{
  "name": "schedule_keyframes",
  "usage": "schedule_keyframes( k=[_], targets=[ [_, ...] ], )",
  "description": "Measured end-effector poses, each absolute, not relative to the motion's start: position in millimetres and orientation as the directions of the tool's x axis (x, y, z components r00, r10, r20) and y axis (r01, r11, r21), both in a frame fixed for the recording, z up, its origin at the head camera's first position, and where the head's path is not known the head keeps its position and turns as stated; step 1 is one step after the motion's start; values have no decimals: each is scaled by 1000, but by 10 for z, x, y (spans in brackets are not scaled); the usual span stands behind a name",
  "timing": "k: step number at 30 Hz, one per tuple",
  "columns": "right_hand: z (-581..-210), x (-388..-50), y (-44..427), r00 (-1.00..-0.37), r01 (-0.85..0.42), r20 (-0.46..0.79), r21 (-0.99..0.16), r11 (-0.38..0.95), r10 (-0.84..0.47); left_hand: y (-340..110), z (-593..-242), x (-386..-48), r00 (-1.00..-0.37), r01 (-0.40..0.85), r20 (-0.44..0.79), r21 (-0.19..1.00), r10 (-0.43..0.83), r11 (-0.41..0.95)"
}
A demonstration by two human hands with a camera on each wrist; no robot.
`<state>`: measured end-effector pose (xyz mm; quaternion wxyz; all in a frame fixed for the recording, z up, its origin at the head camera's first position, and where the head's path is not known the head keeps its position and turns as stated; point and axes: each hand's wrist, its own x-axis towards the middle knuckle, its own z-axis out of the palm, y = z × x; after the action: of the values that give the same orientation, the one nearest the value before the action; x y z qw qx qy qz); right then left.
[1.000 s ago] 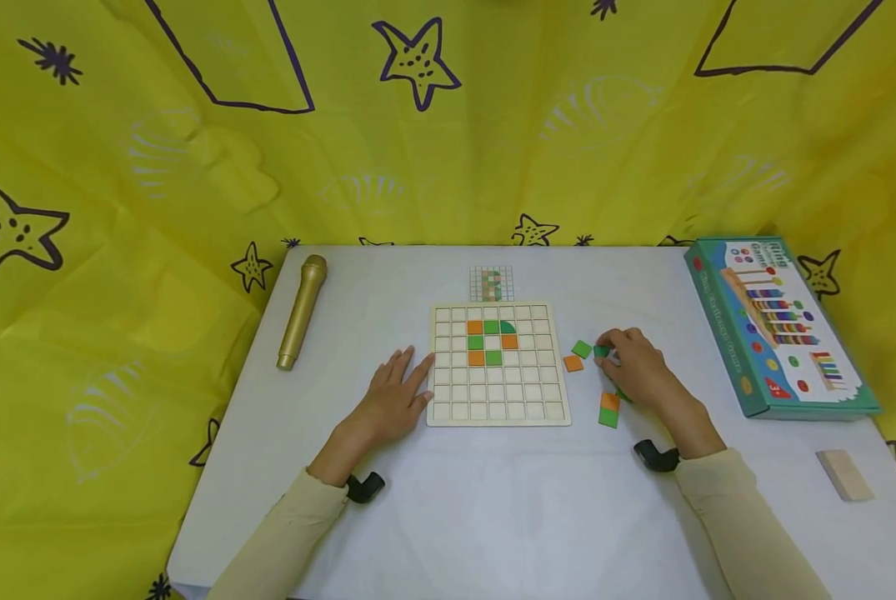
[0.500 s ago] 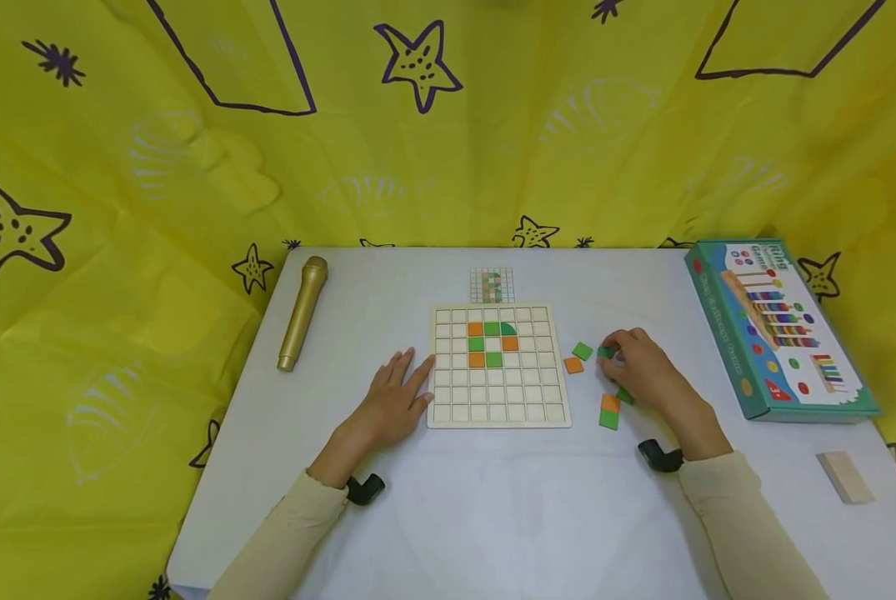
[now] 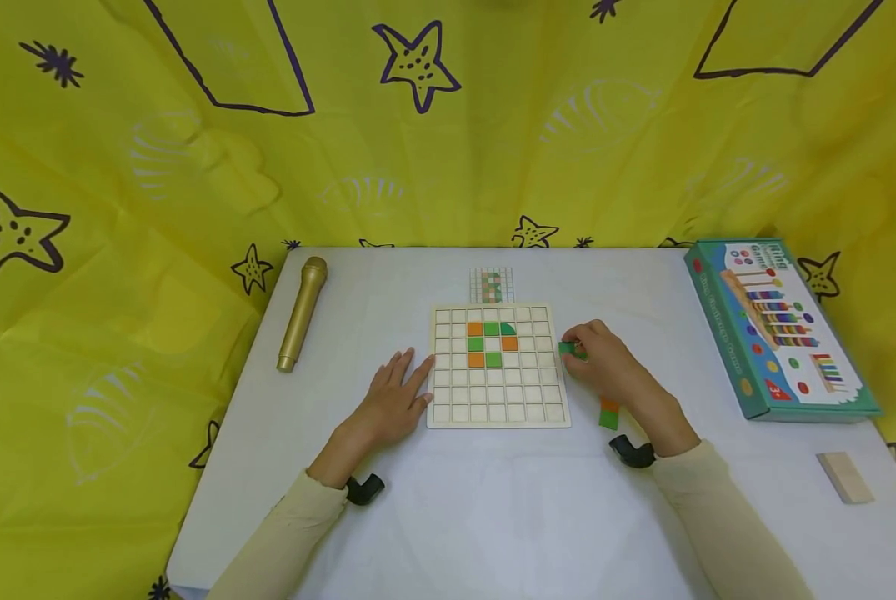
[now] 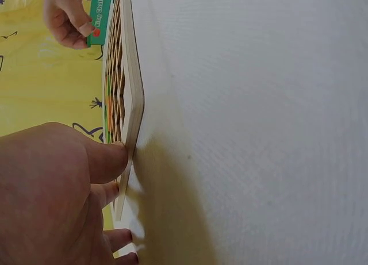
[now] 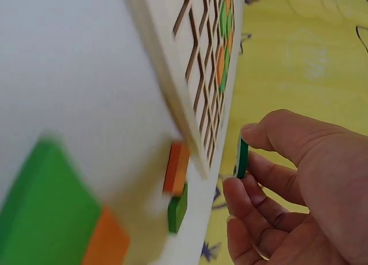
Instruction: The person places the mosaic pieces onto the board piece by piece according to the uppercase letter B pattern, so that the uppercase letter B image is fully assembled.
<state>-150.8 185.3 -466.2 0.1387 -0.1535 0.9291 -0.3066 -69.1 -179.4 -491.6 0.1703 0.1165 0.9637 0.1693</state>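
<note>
A wooden grid board (image 3: 498,393) lies on the white table, with orange, green and dark green tiles set in its upper cells. My left hand (image 3: 393,402) rests at the board's left edge, fingers spread; in the left wrist view its thumb (image 4: 109,160) touches the board's side. Just right of the board, my right hand (image 3: 607,360) pinches a small dark green tile (image 5: 242,157) between thumb and fingers, above the table. Below that hand lie loose tiles, among them an orange tile (image 5: 176,168) and a green tile (image 5: 177,208). The held tile's full shape is hard to tell.
A small pattern card (image 3: 492,285) lies against the board's far edge. At the left is a gold microphone (image 3: 302,313). A green game box (image 3: 781,329) and a beige block (image 3: 845,477) are at the right. A yellow curtain (image 3: 448,167) hangs behind.
My right hand has lifted the dark green tile from among the loose tiles and moved left toward the board, now covering some loose tiles. The left hand has stayed in place.
</note>
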Motion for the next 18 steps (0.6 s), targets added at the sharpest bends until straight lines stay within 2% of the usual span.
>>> schedule_keyframes(
  k=[8,18],
  targets=[
    [-4762,-1463,1395,-872,-340,-110,-563,753,-476,-1804,-4902,-681,-916,169,-283,372,284,913],
    [-4810,-1443,1146,-864,-409,-53,-504,761,-500,-1806,-4894,-682,-914,170,-284,382,291,908]
  ],
)
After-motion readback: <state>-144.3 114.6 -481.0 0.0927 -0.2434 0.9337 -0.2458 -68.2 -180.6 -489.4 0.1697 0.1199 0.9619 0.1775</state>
